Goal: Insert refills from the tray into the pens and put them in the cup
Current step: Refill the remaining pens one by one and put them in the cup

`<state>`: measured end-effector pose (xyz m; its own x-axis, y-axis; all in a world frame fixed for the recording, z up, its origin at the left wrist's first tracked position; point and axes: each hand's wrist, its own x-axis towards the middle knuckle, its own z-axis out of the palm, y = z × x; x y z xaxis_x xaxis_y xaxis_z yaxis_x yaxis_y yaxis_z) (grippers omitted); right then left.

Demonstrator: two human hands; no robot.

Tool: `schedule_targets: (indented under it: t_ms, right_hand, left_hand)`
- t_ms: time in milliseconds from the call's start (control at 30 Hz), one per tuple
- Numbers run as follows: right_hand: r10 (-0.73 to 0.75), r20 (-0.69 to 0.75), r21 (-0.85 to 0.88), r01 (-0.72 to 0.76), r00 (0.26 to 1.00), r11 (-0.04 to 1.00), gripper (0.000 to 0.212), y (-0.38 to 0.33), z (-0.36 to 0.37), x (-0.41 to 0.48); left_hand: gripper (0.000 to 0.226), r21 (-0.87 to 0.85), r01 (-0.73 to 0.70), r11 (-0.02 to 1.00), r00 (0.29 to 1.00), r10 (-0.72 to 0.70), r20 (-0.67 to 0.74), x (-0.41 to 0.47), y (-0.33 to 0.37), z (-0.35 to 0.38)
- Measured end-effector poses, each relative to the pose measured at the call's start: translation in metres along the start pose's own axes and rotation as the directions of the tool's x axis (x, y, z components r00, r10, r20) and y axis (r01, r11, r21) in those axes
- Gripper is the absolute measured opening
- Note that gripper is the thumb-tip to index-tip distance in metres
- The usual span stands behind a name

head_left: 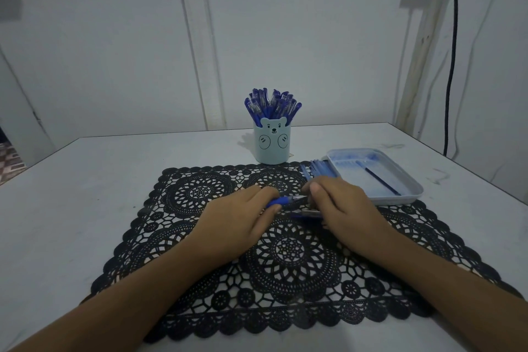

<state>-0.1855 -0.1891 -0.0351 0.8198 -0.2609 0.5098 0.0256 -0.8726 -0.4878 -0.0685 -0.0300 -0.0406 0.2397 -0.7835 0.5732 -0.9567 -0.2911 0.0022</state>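
Observation:
My left hand (pixel 243 214) grips the blue rubber end of a pen (pixel 285 200) over the black lace mat (pixel 217 240). My right hand (pixel 340 208) holds the pen's other end, fingers curled over it so that end is hidden. Another blue pen part (pixel 307 215) lies on the mat under my right hand. A pale blue bear cup (pixel 273 144) full of several blue pens (pixel 271 106) stands behind the mat. The light blue tray (pixel 405 197) at right holds one dark refill (pixel 381 181). A bunch of blue pens (pixel 318 168) lies beside the tray's left edge.
The white table (pixel 85 180) ends at a white wall behind the cup. A black cable (pixel 453 66) hangs down the wall at the far right. The mat covers the table's middle.

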Motion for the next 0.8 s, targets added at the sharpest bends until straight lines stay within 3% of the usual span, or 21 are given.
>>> schedule_targets:
  t_ms: [100,233,333,567,700,800]
  right_hand:
    - [0.021,0.061,0.116,-0.028,0.998,0.993,0.054,-0.0077,-0.0003,-0.0032]
    - [0.052,0.105,0.160,-0.069,0.993,0.985,0.026,-0.0075,0.0017,-0.0009]
    - [0.068,0.093,0.218,-0.087,0.993,0.972,0.022,-0.0062,0.0001,-0.0004]
    - [-0.058,0.102,0.208,0.036,0.993,0.978,0.004,-0.0081,-0.0045,-0.0006]
    - [0.039,0.112,0.274,-0.069,0.993,0.959,0.023,-0.0080,-0.0039,-0.0017]
    - [0.068,0.125,0.213,-0.094,0.990,0.973,0.033,-0.0060,-0.0054,-0.0006]
  left_hand:
    - [0.022,0.002,-0.064,0.998,0.998,0.064,-0.027,-0.0002,0.0010,0.0005]
    - [0.023,0.000,-0.115,0.993,0.992,0.115,-0.042,-0.0010,0.0012,0.0003]
    - [0.022,-0.040,-0.103,0.994,0.994,0.102,-0.027,-0.0009,0.0019,-0.0006]
    - [0.027,-0.176,0.010,0.984,0.998,0.001,0.063,-0.0009,-0.0012,-0.0010]
    - [0.028,-0.152,0.002,0.988,0.997,0.009,0.072,-0.0004,-0.0003,-0.0012]
    - [0.021,-0.107,-0.038,0.994,0.995,0.047,0.083,-0.0013,0.0012,-0.0014]
